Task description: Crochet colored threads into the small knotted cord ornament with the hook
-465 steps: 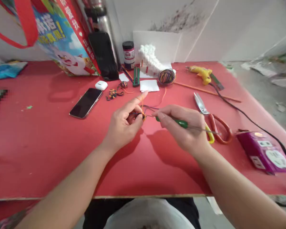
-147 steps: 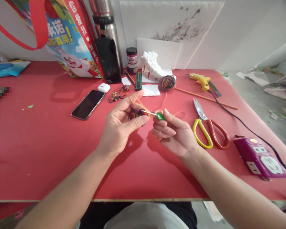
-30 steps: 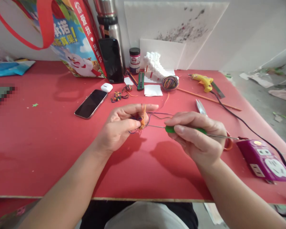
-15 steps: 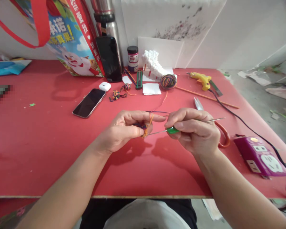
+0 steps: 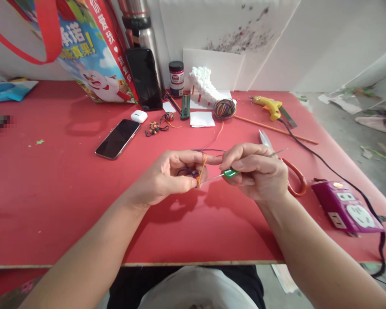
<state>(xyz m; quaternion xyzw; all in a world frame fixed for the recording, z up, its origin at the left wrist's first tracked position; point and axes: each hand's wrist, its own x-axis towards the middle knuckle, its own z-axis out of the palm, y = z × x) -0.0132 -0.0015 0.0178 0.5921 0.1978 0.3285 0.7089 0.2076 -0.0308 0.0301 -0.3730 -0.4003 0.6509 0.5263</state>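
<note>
Between thumb and fingers, my left hand (image 5: 170, 176) pinches a small piece of multicoloured crochet (image 5: 197, 177). Orange yarn runs up from the piece over the outstretched index finger. My right hand (image 5: 257, 169) is closed around a thin metal hook with a green grip (image 5: 230, 172); the hook's tip reaches the piece, and its other end sticks out behind the hand. A strand leads back toward a multicoloured yarn ball (image 5: 224, 109) on the red table (image 5: 67, 206).
Scissors (image 5: 294, 178) lie just beyond my right hand, with a purple power socket (image 5: 347, 208) and a yellow glue gun (image 5: 267, 107) farther right. Behind my left hand are a phone (image 5: 118, 138), a white earbud case (image 5: 139, 116) and a small crocheted piece (image 5: 153, 128).
The whole view has shifted slightly. My right hand and the hook have tilted a little, and my left thumb now covers more of the crochet's lower edge.
</note>
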